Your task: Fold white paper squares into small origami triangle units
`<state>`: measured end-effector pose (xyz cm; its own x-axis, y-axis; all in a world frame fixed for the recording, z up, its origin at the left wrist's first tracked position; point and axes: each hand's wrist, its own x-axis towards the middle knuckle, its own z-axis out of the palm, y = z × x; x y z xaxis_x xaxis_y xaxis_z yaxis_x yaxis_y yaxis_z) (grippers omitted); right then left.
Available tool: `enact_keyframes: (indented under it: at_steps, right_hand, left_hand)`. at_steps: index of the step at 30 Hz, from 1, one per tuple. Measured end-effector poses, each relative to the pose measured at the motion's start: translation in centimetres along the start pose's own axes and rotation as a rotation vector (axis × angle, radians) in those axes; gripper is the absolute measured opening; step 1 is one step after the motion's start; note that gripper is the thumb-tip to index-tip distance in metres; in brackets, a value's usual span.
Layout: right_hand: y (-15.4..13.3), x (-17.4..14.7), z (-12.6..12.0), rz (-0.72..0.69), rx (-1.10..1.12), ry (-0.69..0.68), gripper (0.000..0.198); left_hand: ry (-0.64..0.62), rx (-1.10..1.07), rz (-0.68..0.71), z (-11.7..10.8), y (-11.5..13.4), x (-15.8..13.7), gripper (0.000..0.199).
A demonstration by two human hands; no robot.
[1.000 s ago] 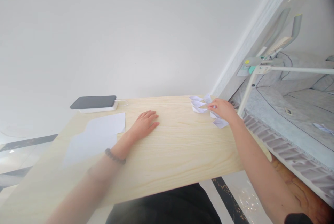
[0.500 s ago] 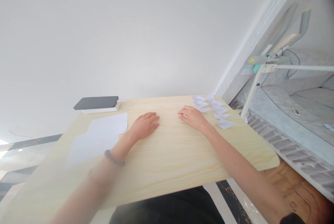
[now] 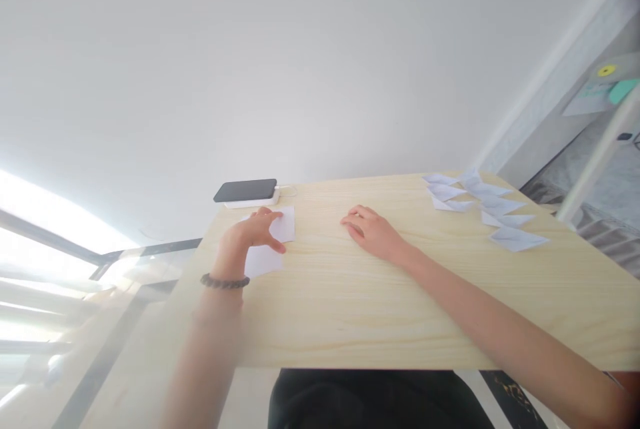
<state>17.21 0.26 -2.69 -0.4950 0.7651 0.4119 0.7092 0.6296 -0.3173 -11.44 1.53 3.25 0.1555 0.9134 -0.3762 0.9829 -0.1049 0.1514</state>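
Note:
My left hand (image 3: 256, 227), wearing a dark beaded bracelet (image 3: 225, 281) at the wrist, is over a white sheet of paper (image 3: 287, 225). Its thumb and fingers are spread apart; whether the fingertips touch the paper I cannot tell. A second white sheet (image 3: 263, 262) lies nearer to me, partly covered by that hand and wrist. On bare wood near the table's middle rests my right hand (image 3: 371, 233), fingers loosely bent and a little apart, with nothing visible in them. Several folded white paper pieces (image 3: 517, 239) stand in two rows to its right.
A dark-screened phone (image 3: 246, 189) lies on a white block (image 3: 253, 203) with a white cable at the back left of the wooden table (image 3: 320, 322). The wall (image 3: 320, 82) rises behind. Beyond the right edge stands a white metal frame (image 3: 600, 155).
My left hand has moved left from the bare table to the paper sheets, its fingers spreading. The view has turned left. My right hand stays on the table.

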Motion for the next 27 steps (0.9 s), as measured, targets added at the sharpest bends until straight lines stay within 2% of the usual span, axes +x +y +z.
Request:
enact_keyframes:
  at_steps: [4, 8, 15, 23, 27]
  right_hand:
    - [0.2, -0.4, -0.3, 0.015, 0.011, -0.011, 0.027]
    - [0.2, -0.3, -0.4, 0.027, 0.025, -0.026, 0.028]
    - [0.1, -0.3, -0.6, 0.037, 0.044, -0.043, 0.028]
    - [0.1, -0.3, -0.5, 0.04, 0.054, -0.038, 0.027]
    - [0.1, -0.4, -0.5, 0.041, 0.053, -0.04, 0.028]
  left_hand:
    - [0.147, -0.06, 0.038, 0.7, -0.5, 1.0, 0.072]
    - [0.229, -0.129, -0.01, 0.8, -1.2, 1.0, 0.058]
    - [0.135, -0.09, 0.108, 0.9, -2.3, 0.8, 0.08]
    - [0.18, -0.08, 0.171, 0.7, -1.3, 0.5, 0.065]
    - [0.156, -0.071, 0.193, 0.9, -0.9, 0.6, 0.077]
